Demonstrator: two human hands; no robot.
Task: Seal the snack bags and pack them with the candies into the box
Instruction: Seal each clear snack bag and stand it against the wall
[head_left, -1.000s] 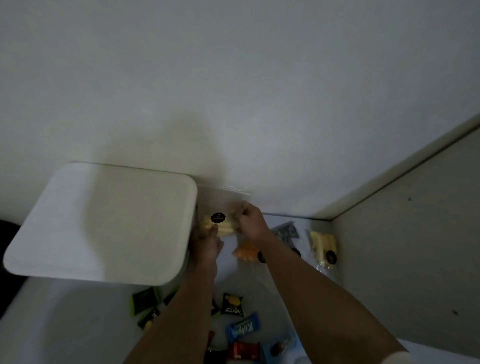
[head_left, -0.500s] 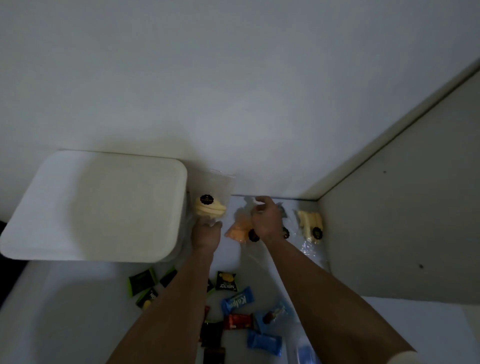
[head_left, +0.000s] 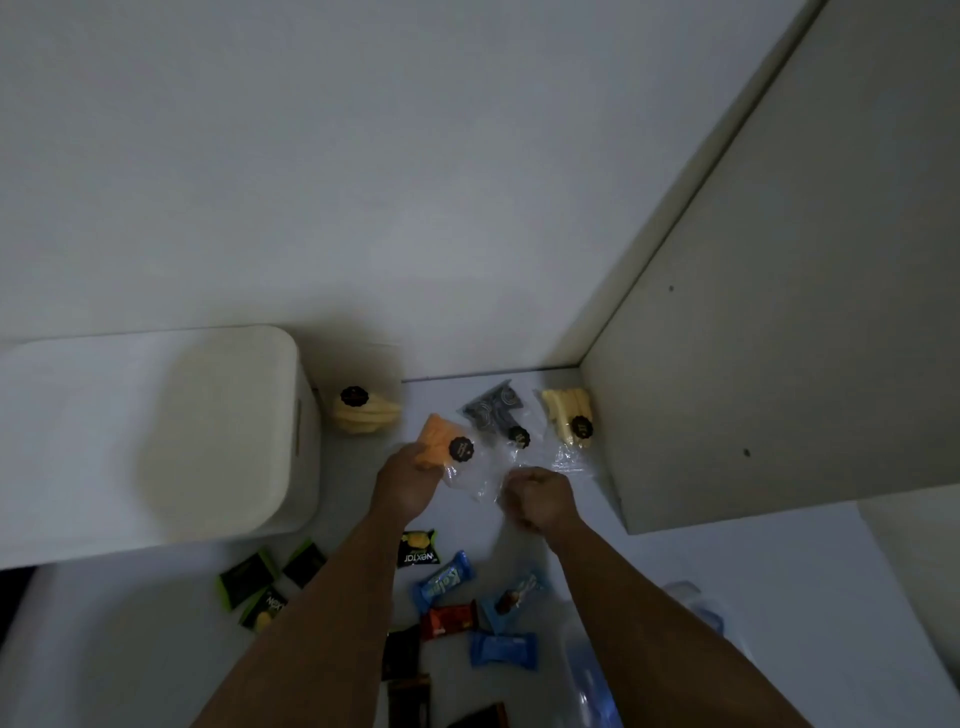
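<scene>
A clear snack bag with orange snacks (head_left: 440, 441) and a black sticker is gripped at its left end by my left hand (head_left: 404, 483). My right hand (head_left: 537, 499) pinches the same bag's clear open end. A bag of pale yellow snacks (head_left: 363, 413) leans against the white box (head_left: 156, 441) at the left. A dark snack bag (head_left: 493, 415) and another yellow snack bag (head_left: 569, 418) lie by the far wall. Several wrapped candies, such as a blue one (head_left: 441, 579) and a red one (head_left: 449, 618), lie scattered near my forearms.
A grey panel (head_left: 779, 338) stands at the right, close to the yellow bag. Green-black candy wrappers (head_left: 249, 579) lie in front of the box. A clear blue-tinted plastic container (head_left: 592, 675) sits at the lower right. The wall closes the far side.
My left hand let go of the pale yellow bag, now leaning on the box, and moved right onto the orange bag. My right hand pulled the orange bag's open end nearer.
</scene>
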